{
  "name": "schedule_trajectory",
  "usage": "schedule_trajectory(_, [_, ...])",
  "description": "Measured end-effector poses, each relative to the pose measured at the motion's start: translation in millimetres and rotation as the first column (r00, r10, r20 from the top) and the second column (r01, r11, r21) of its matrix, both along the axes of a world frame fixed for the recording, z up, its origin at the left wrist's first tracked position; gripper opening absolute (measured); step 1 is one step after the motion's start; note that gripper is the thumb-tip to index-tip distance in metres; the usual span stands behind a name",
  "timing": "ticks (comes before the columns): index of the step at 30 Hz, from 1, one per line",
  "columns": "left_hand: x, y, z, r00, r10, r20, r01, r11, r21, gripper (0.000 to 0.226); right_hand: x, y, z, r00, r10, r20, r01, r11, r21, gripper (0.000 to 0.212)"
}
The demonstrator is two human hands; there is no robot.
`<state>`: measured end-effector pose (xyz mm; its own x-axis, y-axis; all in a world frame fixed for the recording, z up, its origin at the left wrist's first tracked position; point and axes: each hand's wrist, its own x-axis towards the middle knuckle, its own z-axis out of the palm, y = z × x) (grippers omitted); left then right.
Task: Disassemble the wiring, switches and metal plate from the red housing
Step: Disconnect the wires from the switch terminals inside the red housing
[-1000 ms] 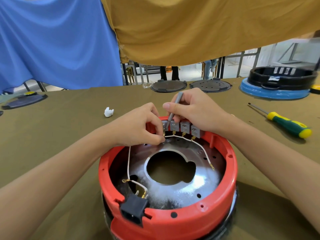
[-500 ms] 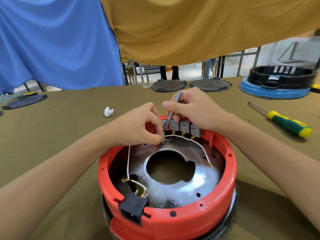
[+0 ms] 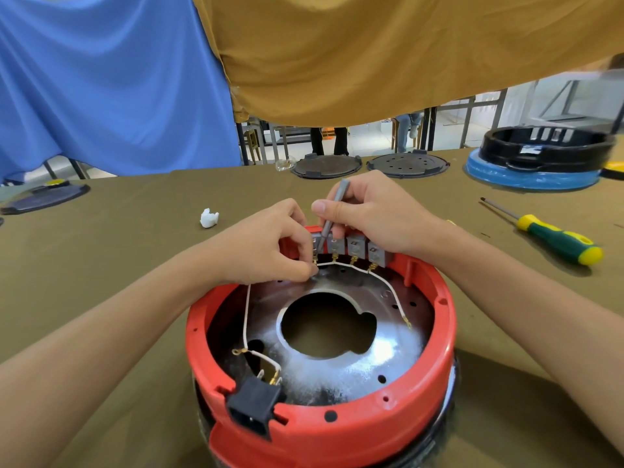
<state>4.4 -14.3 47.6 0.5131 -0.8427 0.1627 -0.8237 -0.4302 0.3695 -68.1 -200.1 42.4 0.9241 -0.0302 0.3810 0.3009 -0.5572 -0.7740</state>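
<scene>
A round red housing (image 3: 337, 430) stands on the table in front of me. Inside it lies a shiny metal plate (image 3: 351, 366) with a big centre hole. A row of grey switches (image 3: 358, 249) sits along its far rim, linked by white wiring (image 3: 381, 280). A black power socket (image 3: 255, 405) is set in the near rim. My left hand (image 3: 270, 246) pinches the wire at the leftmost switch terminal. My right hand (image 3: 374, 216) grips a thin grey tool (image 3: 332, 212), whose tip points down at the leftmost switches.
A green and yellow screwdriver (image 3: 553, 239) lies to the right. A small white part (image 3: 209, 218) rests at the left. Two dark round lids (image 3: 326, 165) sit at the far edge, a black and blue housing (image 3: 537, 163) at far right. Blue and mustard cloths hang behind.
Both hands stay at the leftmost switches; the right hand with the grey tool has shifted only slightly. The wiring and switches remain in place.
</scene>
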Motion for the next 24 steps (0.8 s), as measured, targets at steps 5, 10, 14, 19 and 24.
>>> schedule_trajectory(5, [-0.5,0.0,0.4,1.000,0.003,0.006,-0.003,1.000,0.011,0.022,-0.6,1.1,1.9,0.999,0.019,-0.033,-0.021,0.999,-0.051,0.027])
schedule_trajectory(10, [-0.6,-0.2,-0.5,0.999,0.011,0.031,-0.012,1.000,0.015,0.019,-1.9,2.2,1.8,1.000,0.017,-0.021,-0.018,0.999,-0.028,0.029])
schedule_trajectory(14, [-2.1,-0.3,-0.3,0.999,0.033,0.023,-0.032,0.999,-0.019,0.018,-1.7,2.8,1.3,1.000,-0.002,0.013,0.003,1.000,-0.022,0.027])
schedule_trajectory(19, [-2.1,0.0,0.6,0.999,0.046,0.000,-0.046,0.998,-0.037,0.016,-1.9,2.3,0.8,0.998,0.047,-0.031,-0.049,0.996,-0.081,0.027])
schedule_trajectory(24, [-2.8,1.8,0.4,1.000,0.029,-0.009,-0.029,0.999,-0.036,0.020,-1.4,0.4,0.1,0.999,0.019,0.034,-0.018,0.999,-0.034,0.028])
